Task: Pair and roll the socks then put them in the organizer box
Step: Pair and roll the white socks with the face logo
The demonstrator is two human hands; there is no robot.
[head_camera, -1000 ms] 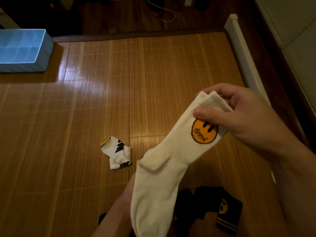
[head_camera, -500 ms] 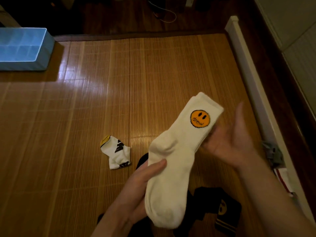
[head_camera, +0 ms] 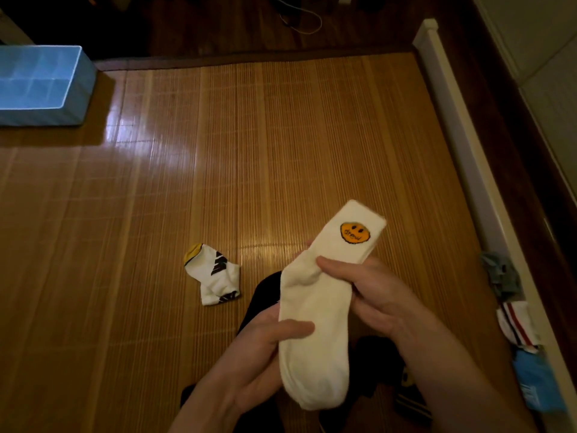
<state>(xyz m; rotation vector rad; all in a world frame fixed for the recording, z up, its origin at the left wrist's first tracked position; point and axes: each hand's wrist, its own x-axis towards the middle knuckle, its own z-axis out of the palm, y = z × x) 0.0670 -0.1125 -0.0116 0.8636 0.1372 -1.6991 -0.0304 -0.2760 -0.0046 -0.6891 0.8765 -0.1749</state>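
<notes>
Hands first: the left hand (head_camera: 265, 354) pinches the foot of the white smiley socks (head_camera: 318, 307), the right hand (head_camera: 371, 295) clamps the heel, both lifted off the bamboo mat (head_camera: 281, 151). Black socks (head_camera: 265, 295) lie under them. Beyond the left hand sits a stray patterned sock (head_camera: 212, 276). Well off to the far left waits the blue organizer box (head_camera: 75, 98). Rolling in mid-air, the layers could slip askew and the roll come loose.

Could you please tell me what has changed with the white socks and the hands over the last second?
The right hand left the cuff and now grips the white socks at the heel. The left hand came up to clasp the foot. The short sock and blue box stayed put.
</notes>
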